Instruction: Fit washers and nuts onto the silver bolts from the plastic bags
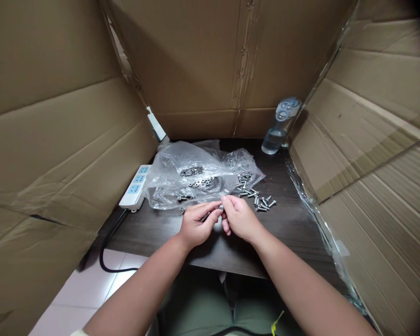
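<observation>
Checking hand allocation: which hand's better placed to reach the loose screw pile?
Right, likely: the right hand is nearer the screw pile; the left hand sits farther off, by the plastic bag. Both meet at a small metal part.

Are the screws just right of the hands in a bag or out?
Out: those screws lie bare on the dark table.

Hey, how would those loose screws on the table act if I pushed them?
The screws would probably roll, since they look rod-shaped. Lying clustered together, they may knock each other. Their shiny, metallic look suggests they're stiff.
</observation>
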### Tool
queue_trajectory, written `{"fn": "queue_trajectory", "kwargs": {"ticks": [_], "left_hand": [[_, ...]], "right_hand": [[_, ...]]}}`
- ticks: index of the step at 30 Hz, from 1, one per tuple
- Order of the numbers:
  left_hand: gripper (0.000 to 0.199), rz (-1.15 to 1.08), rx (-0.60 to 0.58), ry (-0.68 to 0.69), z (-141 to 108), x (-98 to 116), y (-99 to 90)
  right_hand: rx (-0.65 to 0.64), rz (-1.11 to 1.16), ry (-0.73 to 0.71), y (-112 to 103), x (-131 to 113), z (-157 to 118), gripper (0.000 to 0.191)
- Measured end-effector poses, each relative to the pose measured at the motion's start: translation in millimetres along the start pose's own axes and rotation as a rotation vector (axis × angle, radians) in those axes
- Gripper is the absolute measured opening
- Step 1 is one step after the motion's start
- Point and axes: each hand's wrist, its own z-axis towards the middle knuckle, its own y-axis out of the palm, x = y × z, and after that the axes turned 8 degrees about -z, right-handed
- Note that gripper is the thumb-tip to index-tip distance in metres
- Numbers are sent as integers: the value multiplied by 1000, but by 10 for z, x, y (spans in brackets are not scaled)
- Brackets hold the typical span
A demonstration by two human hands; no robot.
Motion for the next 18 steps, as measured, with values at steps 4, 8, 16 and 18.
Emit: {"fn": "queue_trajectory", "kwargs": {"ticks": [4, 8, 16, 18], "left_hand": [[23, -31, -14, -11, 3, 4, -6], [23, -52, -2, -50, 3, -2, -14], [22, -314, 151, -421, 4, -32, -15], [25, -533, 243, -581, 40, -37, -39]], "right_hand": [[-38, 95, 32, -25, 5, 12, 38], [-38, 300, 131, -51, -5, 19, 36], [-46, 428, 94, -179, 16, 21, 29], [-74, 305, 85, -188, 60, 29, 28]]}}
